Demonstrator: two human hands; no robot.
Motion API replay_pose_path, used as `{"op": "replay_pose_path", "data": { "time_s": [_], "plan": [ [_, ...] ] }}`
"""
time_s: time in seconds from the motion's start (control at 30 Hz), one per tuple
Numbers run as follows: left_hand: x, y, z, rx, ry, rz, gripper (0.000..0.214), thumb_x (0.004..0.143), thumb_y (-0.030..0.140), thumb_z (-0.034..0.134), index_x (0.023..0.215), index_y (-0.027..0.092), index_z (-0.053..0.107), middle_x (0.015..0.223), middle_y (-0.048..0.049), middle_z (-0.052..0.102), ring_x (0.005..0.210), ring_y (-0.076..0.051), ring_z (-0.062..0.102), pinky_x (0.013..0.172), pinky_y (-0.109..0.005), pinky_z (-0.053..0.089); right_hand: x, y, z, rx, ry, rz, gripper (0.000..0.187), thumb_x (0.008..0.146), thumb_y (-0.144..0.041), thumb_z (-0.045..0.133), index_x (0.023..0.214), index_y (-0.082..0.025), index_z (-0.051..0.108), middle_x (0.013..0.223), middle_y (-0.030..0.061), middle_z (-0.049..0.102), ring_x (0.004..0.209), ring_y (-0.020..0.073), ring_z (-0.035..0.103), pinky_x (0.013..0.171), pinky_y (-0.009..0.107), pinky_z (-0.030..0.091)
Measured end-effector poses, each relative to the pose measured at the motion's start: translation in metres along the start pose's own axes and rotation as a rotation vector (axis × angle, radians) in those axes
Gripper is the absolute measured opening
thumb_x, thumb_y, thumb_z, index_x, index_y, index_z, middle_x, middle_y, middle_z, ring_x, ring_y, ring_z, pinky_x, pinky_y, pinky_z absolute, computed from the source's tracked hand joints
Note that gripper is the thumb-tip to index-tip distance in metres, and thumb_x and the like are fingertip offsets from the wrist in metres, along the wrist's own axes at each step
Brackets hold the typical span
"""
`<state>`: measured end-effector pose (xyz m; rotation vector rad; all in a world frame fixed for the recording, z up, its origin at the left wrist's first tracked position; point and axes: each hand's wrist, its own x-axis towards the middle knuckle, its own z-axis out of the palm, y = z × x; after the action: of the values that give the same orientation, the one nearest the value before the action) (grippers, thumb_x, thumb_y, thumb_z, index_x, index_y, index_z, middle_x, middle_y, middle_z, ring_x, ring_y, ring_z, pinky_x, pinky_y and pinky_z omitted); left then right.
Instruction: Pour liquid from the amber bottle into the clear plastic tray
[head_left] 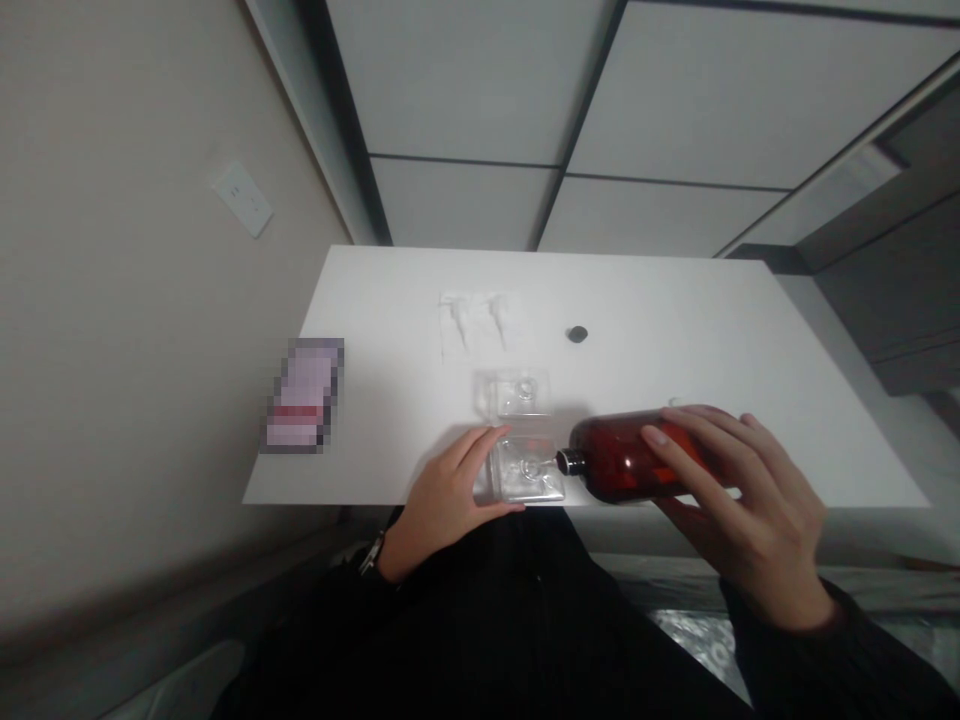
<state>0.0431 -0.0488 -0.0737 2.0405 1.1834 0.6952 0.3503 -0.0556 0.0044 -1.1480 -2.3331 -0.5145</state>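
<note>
Right hand (750,510) wraps the amber bottle (630,462), which lies on its side, long axis 3-to-9, neck toward 9 o'clock. Left hand (450,495), fingers loosely curled, steadies the clear tray (525,475) just beside the neck. Table (675,300) edge close at 6; open room toward 12.

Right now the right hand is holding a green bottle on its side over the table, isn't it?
Not quite. The bottle is brown, not green. The head view shows the right hand holding it on its side over the table, as you said.
</note>
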Motion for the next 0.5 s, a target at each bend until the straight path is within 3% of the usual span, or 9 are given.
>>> {"op": "replay_pose_path", "data": {
  "time_s": [0.5],
  "plan": [
    [-0.0002, -0.001, 0.0004, 0.0, -0.002, -0.006, 0.089, 0.085, 0.049, 0.087, 0.159, 0.029, 0.041, 0.153, -0.0136, 0.059, 0.139, -0.034, 0.061, 0.115, -0.054, 0.054, 0.0003, 0.0003, -0.0007, -0.013, 0.021, -0.003, 0.092, 0.085, -0.001, 0.081, 0.164, -0.027, 0.043, 0.132, 0.0194, 0.074, 0.116, 0.0387, 0.075, 0.102, 0.059, 0.06]
  ]
}}
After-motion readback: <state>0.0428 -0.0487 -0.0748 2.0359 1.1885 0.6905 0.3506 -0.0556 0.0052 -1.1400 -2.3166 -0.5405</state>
